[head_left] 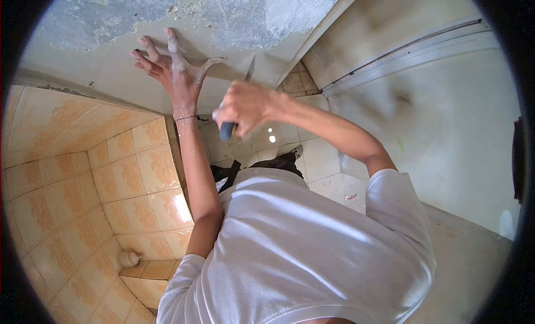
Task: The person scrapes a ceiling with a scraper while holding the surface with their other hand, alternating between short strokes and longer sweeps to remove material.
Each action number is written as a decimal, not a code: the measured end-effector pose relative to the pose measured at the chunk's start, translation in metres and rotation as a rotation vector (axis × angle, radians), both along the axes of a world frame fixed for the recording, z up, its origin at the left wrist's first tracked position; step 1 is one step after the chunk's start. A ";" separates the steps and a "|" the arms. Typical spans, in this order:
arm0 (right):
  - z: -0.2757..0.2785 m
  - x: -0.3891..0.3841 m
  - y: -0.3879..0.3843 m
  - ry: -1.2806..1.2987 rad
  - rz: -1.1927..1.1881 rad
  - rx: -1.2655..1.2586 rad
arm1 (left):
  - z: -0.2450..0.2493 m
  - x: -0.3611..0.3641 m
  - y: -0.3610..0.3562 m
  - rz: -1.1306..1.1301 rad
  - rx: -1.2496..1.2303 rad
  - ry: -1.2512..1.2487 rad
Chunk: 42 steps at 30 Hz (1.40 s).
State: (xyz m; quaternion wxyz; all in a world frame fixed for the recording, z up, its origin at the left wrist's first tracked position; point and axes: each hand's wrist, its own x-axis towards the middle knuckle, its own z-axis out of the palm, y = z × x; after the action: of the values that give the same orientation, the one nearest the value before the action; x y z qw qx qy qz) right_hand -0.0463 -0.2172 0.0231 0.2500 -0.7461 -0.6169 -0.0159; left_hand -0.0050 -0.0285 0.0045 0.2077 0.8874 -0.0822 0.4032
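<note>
My left hand [175, 70] is spread against the wall, its fingers apart and dusted with white powder. Under it runs a band of pale paint [111, 64], and just above the fingertips lies the rough grey bare surface [234, 14] with a ragged paint edge. In my right hand [245, 107], closed in a fist, is a scraper with a dark handle [226, 131]. Its thin metal blade [250, 68] points up toward the painted band, seen nearly edge-on. The fist is slightly blurred and sits to the right of my left wrist.
Orange-patterned tiles [150, 173] line a recess on the left, with a small round fixture [129, 259] low down. A pale door or panel [446, 117] stands at the right. Light floor tiles [320, 151] and a shoe [297, 151] show below.
</note>
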 end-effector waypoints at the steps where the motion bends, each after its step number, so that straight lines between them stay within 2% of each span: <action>1: 0.002 -0.004 0.003 0.003 -0.005 0.000 | 0.000 0.000 0.000 -0.005 0.000 0.003; 4: 0.000 0.003 0.001 -0.009 0.008 0.055 | 0.000 0.001 0.000 0.018 0.064 0.000; 6: -0.011 0.035 -0.011 0.102 -0.165 0.038 | 0.000 0.002 0.001 0.027 0.067 -0.001; 7: -0.011 0.032 -0.013 0.098 -0.167 0.042 | -0.001 0.002 0.001 0.026 0.070 -0.005; 13: 0.016 -0.007 -0.004 -0.023 0.039 0.281 | -0.002 0.001 0.002 0.025 0.043 0.009; 14: 0.011 0.003 -0.009 -0.021 0.033 0.284 | -0.001 0.002 0.001 0.019 0.030 0.007; 16: 0.002 0.035 -0.025 0.006 -0.138 0.221 | -0.001 0.003 -0.001 0.007 0.017 0.002; 19: 0.006 0.018 -0.023 0.065 -0.064 0.206 | -0.001 0.005 0.001 0.029 0.028 -0.004; 20: 0.012 0.006 -0.016 0.050 0.025 0.364 | -0.001 0.004 0.002 0.038 0.040 0.013; 23: 0.028 -0.008 -0.009 0.029 0.101 0.319 | -0.002 0.002 0.002 0.043 0.053 0.030; 25: 0.012 0.016 -0.015 0.032 0.106 0.362 | 0.000 0.002 0.001 0.035 0.055 0.019; 27: 0.001 0.034 -0.023 0.140 -0.071 0.323 | 0.003 -0.001 -0.001 0.028 0.038 0.024; 29: 0.003 0.018 -0.020 0.079 -0.063 0.278 | 0.001 0.000 0.001 0.035 0.048 0.020; 31: 0.017 -0.004 -0.013 0.053 0.083 0.306 | 0.001 0.002 -0.001 0.045 0.052 0.023; 33: 0.014 -0.003 -0.012 0.021 0.091 0.326 | 0.000 0.002 -0.001 0.043 0.037 0.023; 36: 0.008 0.030 -0.025 0.060 -0.118 0.229 | 0.001 0.001 -0.001 0.049 0.053 0.027; 38: -0.004 0.025 -0.026 0.113 -0.099 0.246 | 0.002 0.000 -0.003 0.048 0.047 0.017; 39: -0.002 0.019 -0.024 0.167 -0.078 0.262 | 0.003 0.001 -0.003 0.048 0.042 0.008; 40: 0.019 0.008 -0.020 0.126 -0.016 0.346 | 0.003 0.001 -0.003 0.052 0.036 0.003; 42: 0.031 -0.003 -0.016 0.076 0.010 0.334 | 0.003 -0.001 -0.002 0.065 0.093 0.010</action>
State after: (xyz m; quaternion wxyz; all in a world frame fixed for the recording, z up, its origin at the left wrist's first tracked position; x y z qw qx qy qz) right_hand -0.0492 -0.2334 0.0539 0.3935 -0.6913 -0.5995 -0.0887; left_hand -0.0064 -0.0300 0.0072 0.1533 0.9003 -0.0710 0.4011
